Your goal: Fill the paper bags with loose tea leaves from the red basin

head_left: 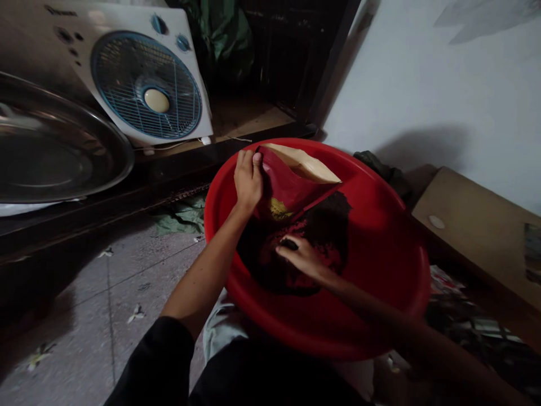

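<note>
My left hand (248, 179) grips the upper left edge of a red paper-lined bag (281, 177), thumb over its rim. The bag leans tilted inside a large red plastic basin (384, 237). Its mouth gapes, showing a pale tan lining, and a yellow emblem marks its front. Dark loose material (325, 225), perhaps dried leaves or grains, lies spread over the basin floor. Low in the basin, below the bag, my right hand (302, 256) is curled around a small dark clump of it. Dim light hides the material's exact kind.
A white box fan (147, 84) with a blue grille stands on a low ledge behind, beside a shiny metal basin (51, 141). At right are a white wall (443, 84) and a tan board (477, 220). Small pale flowers (136, 314) lie on the tiled floor.
</note>
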Demonstrator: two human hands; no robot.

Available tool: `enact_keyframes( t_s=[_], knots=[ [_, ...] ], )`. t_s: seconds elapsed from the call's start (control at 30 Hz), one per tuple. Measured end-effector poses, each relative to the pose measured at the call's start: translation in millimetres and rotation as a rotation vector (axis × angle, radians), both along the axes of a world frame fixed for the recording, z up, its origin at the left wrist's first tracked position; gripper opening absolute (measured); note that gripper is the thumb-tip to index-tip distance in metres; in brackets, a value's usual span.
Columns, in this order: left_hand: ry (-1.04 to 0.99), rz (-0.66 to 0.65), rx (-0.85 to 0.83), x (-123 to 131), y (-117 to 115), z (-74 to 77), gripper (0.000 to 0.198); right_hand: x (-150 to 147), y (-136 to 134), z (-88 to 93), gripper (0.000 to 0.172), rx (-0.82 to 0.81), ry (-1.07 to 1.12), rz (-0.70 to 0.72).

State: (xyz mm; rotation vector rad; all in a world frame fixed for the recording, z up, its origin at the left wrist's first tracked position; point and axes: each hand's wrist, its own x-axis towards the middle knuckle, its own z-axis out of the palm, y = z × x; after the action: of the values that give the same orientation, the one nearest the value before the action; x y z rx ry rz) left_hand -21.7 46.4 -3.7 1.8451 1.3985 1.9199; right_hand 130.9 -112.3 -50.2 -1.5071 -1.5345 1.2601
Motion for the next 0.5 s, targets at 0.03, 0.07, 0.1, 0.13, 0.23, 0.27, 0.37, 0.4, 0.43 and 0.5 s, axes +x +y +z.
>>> enact_keyframes(
  t_s=[0.03,0.07,0.1,0.13,0.23,0.27,0.37,0.4,0.43,0.5],
  knots=[
    [0.011,-0.007,0.002,0,-1,0.7,0.054,6,3,13.6,0.020,0.035,0.045,-0.090],
    [0.025,-0.017,0.003,1,-2,1.5,0.054,12,6,28.8,0.021,0.095,0.098,-0.179],
    [0.039,-0.029,0.003,1,-4,2.4,0.054,18,9,45.4,0.022,0.181,0.149,-0.261],
    [0.053,-0.043,0.002,2,-6,3.3,0.054,22,14,62.9,0.022,0.296,0.196,-0.335],
    [0.111,-0.103,-0.005,6,-14,5.4,0.054,28,35,113.7,0.016,0.666,0.315,-0.464],
    [0.138,-0.129,-0.008,8,-17,5.8,0.055,29,45,127.5,0.017,0.730,0.355,-0.478],
    [0.212,-0.186,-0.008,11,-22,6.5,0.054,27,79,150.0,0.022,0.705,0.469,-0.490],
    [0.222,-0.189,-0.005,11,-23,6.6,0.054,26,89,150.8,0.023,0.657,0.489,-0.472],
    [0.226,-0.184,-0.001,11,-23,6.6,0.053,25,98,148.9,0.024,0.611,0.495,-0.450],
    [0.227,-0.171,0.004,11,-22,6.6,0.051,25,112,139.8,0.024,0.564,0.492,-0.410]
  ],
)
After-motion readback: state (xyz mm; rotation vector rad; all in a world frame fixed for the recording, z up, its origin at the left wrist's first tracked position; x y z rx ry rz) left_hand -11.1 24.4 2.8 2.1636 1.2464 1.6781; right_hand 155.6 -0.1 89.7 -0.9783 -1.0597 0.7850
